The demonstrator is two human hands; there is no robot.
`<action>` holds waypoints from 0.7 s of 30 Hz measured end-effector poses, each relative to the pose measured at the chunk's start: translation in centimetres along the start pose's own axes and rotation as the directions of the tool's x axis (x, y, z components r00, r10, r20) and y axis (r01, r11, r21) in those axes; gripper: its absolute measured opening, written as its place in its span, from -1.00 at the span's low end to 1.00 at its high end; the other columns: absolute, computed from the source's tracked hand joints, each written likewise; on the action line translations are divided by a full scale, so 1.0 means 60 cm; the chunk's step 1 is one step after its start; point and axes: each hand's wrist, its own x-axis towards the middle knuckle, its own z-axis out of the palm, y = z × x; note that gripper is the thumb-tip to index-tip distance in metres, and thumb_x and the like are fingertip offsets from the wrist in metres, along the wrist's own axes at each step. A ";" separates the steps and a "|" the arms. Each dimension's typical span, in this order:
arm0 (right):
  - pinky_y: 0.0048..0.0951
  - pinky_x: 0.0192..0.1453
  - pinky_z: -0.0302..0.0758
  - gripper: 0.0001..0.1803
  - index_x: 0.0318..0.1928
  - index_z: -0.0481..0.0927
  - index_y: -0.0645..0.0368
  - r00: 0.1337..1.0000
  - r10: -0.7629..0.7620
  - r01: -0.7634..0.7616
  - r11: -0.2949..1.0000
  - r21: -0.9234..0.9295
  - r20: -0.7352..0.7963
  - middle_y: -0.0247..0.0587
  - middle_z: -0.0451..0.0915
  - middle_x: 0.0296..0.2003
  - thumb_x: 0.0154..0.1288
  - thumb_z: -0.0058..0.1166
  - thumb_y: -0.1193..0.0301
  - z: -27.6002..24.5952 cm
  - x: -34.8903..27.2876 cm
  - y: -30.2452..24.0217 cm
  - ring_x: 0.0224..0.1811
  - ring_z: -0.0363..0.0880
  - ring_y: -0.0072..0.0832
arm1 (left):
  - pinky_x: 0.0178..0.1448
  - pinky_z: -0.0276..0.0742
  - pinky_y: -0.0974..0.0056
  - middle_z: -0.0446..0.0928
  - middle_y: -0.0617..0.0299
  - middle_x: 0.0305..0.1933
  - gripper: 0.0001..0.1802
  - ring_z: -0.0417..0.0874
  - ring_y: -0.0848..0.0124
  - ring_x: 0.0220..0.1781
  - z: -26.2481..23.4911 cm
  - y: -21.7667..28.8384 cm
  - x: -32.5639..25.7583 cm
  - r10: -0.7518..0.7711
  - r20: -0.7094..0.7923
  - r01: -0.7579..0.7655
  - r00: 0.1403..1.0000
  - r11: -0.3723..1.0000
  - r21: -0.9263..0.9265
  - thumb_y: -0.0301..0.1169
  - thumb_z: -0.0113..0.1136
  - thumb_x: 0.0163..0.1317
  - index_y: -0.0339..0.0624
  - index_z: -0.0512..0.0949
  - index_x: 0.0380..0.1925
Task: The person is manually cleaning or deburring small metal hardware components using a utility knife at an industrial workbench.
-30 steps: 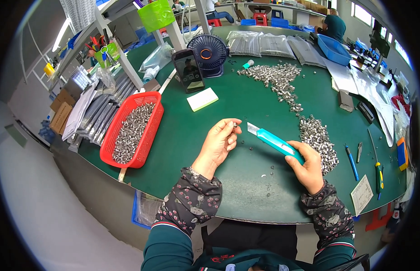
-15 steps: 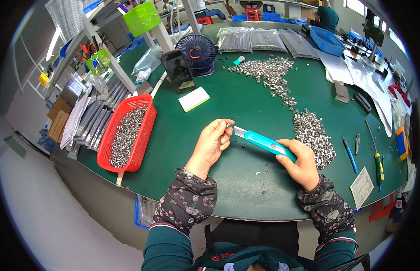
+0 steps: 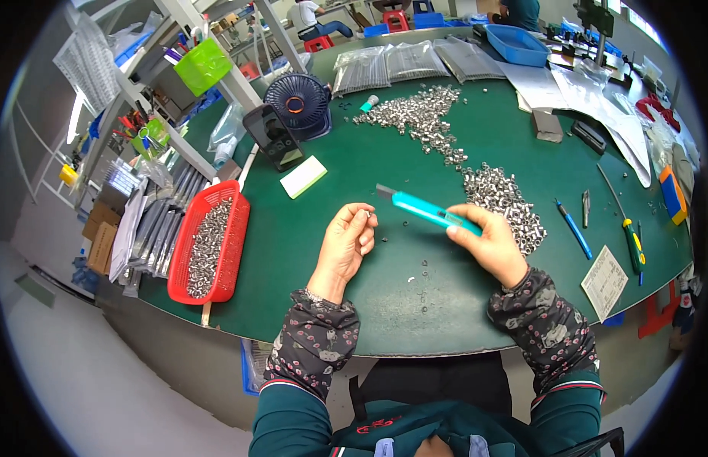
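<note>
Over the green table (image 3: 354, 289), my left hand (image 3: 345, 245) pinches a small metal ring (image 3: 368, 214) between thumb and fingertips; most of it is covered. My right hand (image 3: 491, 242) is closed round a teal utility knife (image 3: 431, 210), its blade out and tilted up to the left, a little apart from the left fingertips. Beyond the right hand lies a pile of small metal rings (image 3: 506, 204), and a second heap of rings (image 3: 422, 114) spreads farther back. To the left a red plastic basket (image 3: 239, 251) holds many more small metal parts.
A dark fan (image 3: 299, 103), a phone (image 3: 274, 139) and a white notepad (image 3: 303, 177) stand beyond the basket. At right lie a blue pen (image 3: 573, 228), a screwdriver (image 3: 632, 244) and a paper card (image 3: 605, 283). Tiny dark scraps dot the table before me.
The knife blade has drawn away from the ring in my left hand and now points more upward. My view has shifted, moving the table things leftward in the picture.
</note>
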 end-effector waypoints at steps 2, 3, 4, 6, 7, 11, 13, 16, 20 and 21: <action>-0.54 -0.36 0.40 -0.68 -0.22 0.49 0.24 0.997 0.041 -0.041 0.999 -0.004 0.069 -0.18 0.54 -0.51 -0.01 0.08 0.35 0.006 -0.005 -0.012 -0.47 0.51 -0.54 | -0.65 0.16 0.58 0.38 0.29 -0.47 -0.86 0.25 0.65 -0.64 -0.002 0.004 -0.003 0.018 -0.030 -0.017 0.999 1.000 0.016 -0.37 -0.02 0.16 -0.19 0.39 -0.32; -0.53 -0.35 0.40 -0.68 -0.22 0.49 0.24 0.995 0.047 -0.046 0.999 -0.013 0.088 -0.18 0.54 -0.50 -0.02 0.08 0.35 0.007 -0.007 -0.014 -0.47 0.51 -0.53 | -0.65 0.17 0.58 0.38 0.29 -0.47 -0.86 0.26 0.64 -0.64 -0.002 0.006 -0.004 0.022 -0.057 -0.021 0.998 1.000 0.023 -0.36 -0.03 0.17 -0.18 0.40 -0.33; -0.53 -0.35 0.40 -0.68 -0.22 0.49 0.23 0.994 0.042 -0.041 0.999 -0.008 0.103 -0.18 0.55 -0.50 -0.02 0.08 0.35 0.009 -0.009 -0.014 -0.46 0.51 -0.53 | -0.65 0.18 0.57 0.37 0.30 -0.48 -0.85 0.28 0.64 -0.63 -0.002 0.008 -0.005 0.043 -0.055 -0.042 0.998 0.999 0.033 -0.37 -0.03 0.17 -0.19 0.39 -0.31; -0.53 -0.35 0.40 -0.68 -0.22 0.49 0.23 0.992 0.035 -0.035 0.999 -0.001 0.120 -0.18 0.55 -0.50 -0.02 0.08 0.35 0.010 -0.009 -0.015 -0.46 0.51 -0.53 | -0.64 0.18 0.57 0.37 0.30 -0.48 -0.85 0.28 0.64 -0.63 -0.004 0.007 -0.002 0.065 -0.054 -0.063 0.996 0.997 0.053 -0.38 -0.03 0.17 -0.20 0.39 -0.31; -0.53 -0.34 0.40 -0.68 -0.22 0.49 0.24 0.991 0.035 -0.035 0.999 -0.005 0.126 -0.18 0.55 -0.50 -0.01 0.08 0.35 0.011 -0.010 -0.017 -0.45 0.51 -0.53 | -0.63 0.19 0.56 0.37 0.30 -0.49 -0.85 0.28 0.64 -0.63 -0.005 0.008 -0.001 0.082 -0.049 -0.078 0.995 0.995 0.069 -0.39 -0.03 0.17 -0.20 0.39 -0.30; -0.53 -0.33 0.40 -0.70 -0.23 0.49 0.25 0.980 0.077 -0.079 0.997 0.002 0.185 -0.16 0.55 -0.48 0.00 0.07 0.37 0.008 -0.006 -0.024 -0.44 0.51 -0.54 | -0.62 0.19 0.57 0.37 0.32 -0.49 -0.85 0.28 0.64 -0.62 -0.008 0.013 -0.001 0.077 -0.041 -0.075 0.996 0.996 0.040 -0.41 -0.02 0.16 -0.22 0.40 -0.29; -0.54 -0.33 0.40 -0.70 -0.23 0.49 0.26 0.980 0.068 -0.074 0.997 0.027 0.188 -0.17 0.55 -0.48 0.00 0.07 0.37 0.009 -0.005 -0.020 -0.44 0.50 -0.56 | -0.62 0.19 0.57 0.35 0.33 -0.51 -0.85 0.28 0.64 -0.62 -0.010 0.016 0.000 0.113 -0.035 -0.112 0.993 0.993 0.041 -0.42 -0.01 0.15 -0.22 0.41 -0.30; -0.55 -0.34 0.39 -0.71 -0.23 0.48 0.27 0.979 0.060 -0.072 0.996 0.055 0.193 -0.19 0.54 -0.49 0.00 0.07 0.38 0.009 -0.005 -0.023 -0.45 0.48 -0.59 | -0.62 0.18 0.57 0.35 0.34 -0.52 -0.85 0.27 0.65 -0.62 -0.012 0.016 0.000 0.106 -0.017 -0.106 0.994 0.994 0.028 -0.42 0.00 0.14 -0.22 0.41 -0.29; -0.56 -0.33 0.38 -0.70 -0.23 0.48 0.28 0.979 0.039 -0.052 0.997 0.060 0.198 -0.22 0.53 -0.50 0.01 0.06 0.38 0.012 -0.006 -0.015 -0.45 0.47 -0.59 | -0.62 0.17 0.56 0.34 0.35 -0.53 -0.85 0.27 0.65 -0.62 -0.011 0.015 -0.001 0.098 0.017 -0.098 0.995 0.995 0.014 -0.43 0.00 0.14 -0.23 0.41 -0.29; -0.56 -0.33 0.38 -0.70 -0.23 0.48 0.28 0.979 0.041 -0.053 0.997 0.057 0.199 -0.22 0.53 -0.50 0.01 0.06 0.38 0.011 -0.006 -0.012 -0.45 0.47 -0.59 | -0.62 0.16 0.56 0.35 0.34 -0.51 -0.85 0.26 0.64 -0.63 -0.011 0.015 -0.001 0.097 0.022 -0.097 0.995 0.995 0.022 -0.43 -0.01 0.15 -0.24 0.41 -0.29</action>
